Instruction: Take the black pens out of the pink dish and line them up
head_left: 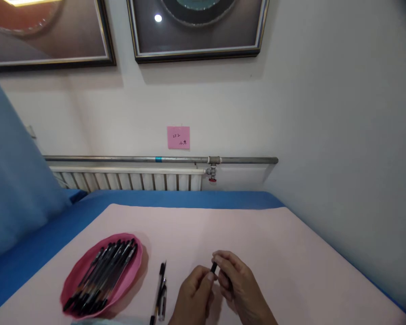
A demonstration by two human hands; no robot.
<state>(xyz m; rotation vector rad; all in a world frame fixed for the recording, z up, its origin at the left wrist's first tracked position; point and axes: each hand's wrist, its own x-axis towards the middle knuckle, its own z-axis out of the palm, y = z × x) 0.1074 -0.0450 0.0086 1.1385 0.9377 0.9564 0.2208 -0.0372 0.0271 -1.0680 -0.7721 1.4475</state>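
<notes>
My left hand [195, 292] and my right hand [237, 279] are close together over the pink sheet. Between their thumbs and fingers they pinch a small black pen part [214, 267], probably a cap or grip; most of it is hidden by the fingers. Both hands are closed on it, the right one at its upper end and the left at its lower end. Left of my hands lie a slim black pen piece [158, 291] and, beside it, a clear pen barrel [163, 301].
A pink oval basket [66, 282] holding several black pens [104, 273] stands at the left. The pink sheet [257, 234] lies over a blue-covered table [189, 198]. Blue cloth [16, 180] hangs at far left; a radiator [131, 181] and wall pipe [122, 159] are behind.
</notes>
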